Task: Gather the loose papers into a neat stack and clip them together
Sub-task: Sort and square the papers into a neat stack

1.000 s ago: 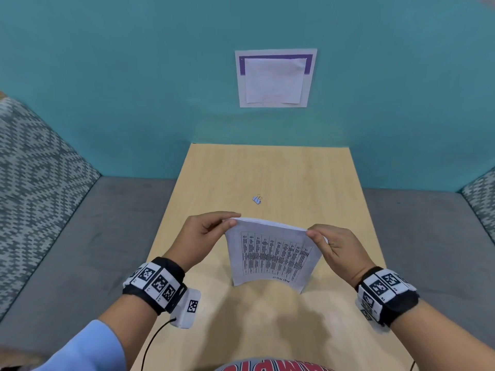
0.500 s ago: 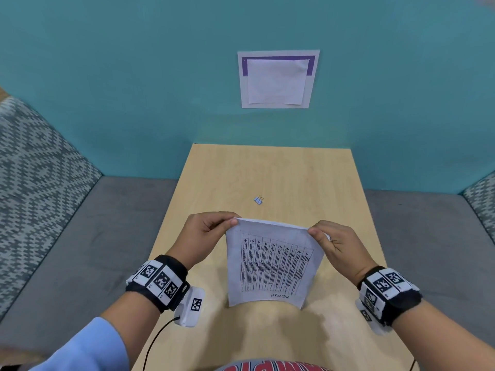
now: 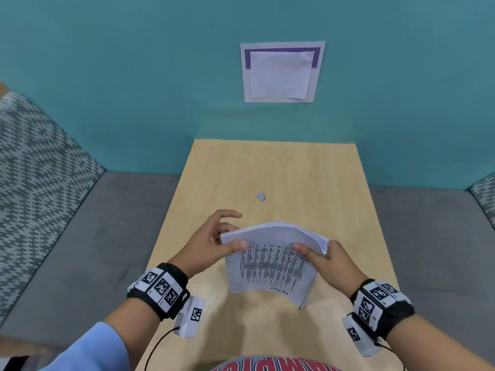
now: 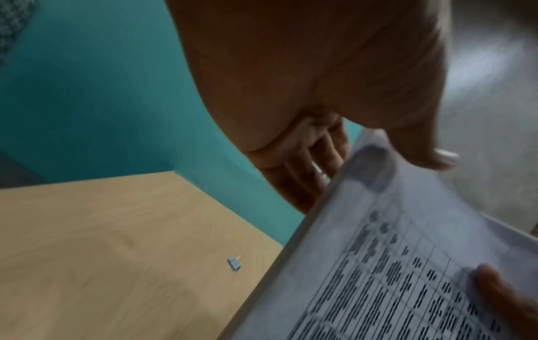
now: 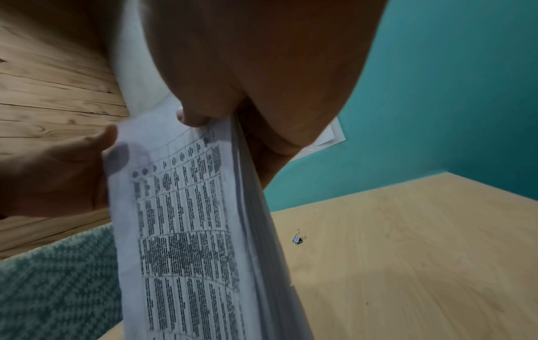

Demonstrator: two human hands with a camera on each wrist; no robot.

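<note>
A stack of printed papers (image 3: 273,266) stands upright above the wooden table (image 3: 270,167), its top edge bowed toward me. My left hand (image 3: 226,232) pinches the upper left corner, thumb on the printed face and fingers behind, index finger raised clear. At the upper right corner my right hand (image 3: 321,255) grips the stack, thumb on the front. In the left wrist view the papers (image 4: 393,264) fill the lower right; in the right wrist view the papers (image 5: 186,230) hang edge-on. A small blue binder clip (image 3: 261,196) (image 4: 234,264) (image 5: 299,239) lies on the table beyond the stack.
The table butts against a teal wall carrying a taped white sheet (image 3: 281,73). Grey bench seats (image 3: 80,236) flank the table on both sides, with a patterned cushion (image 3: 34,162) at the left.
The stack has bowed at its top edge. Both thumbs have slid inward onto the printed face, and my left index finger has lifted off the papers. The clip has not moved.
</note>
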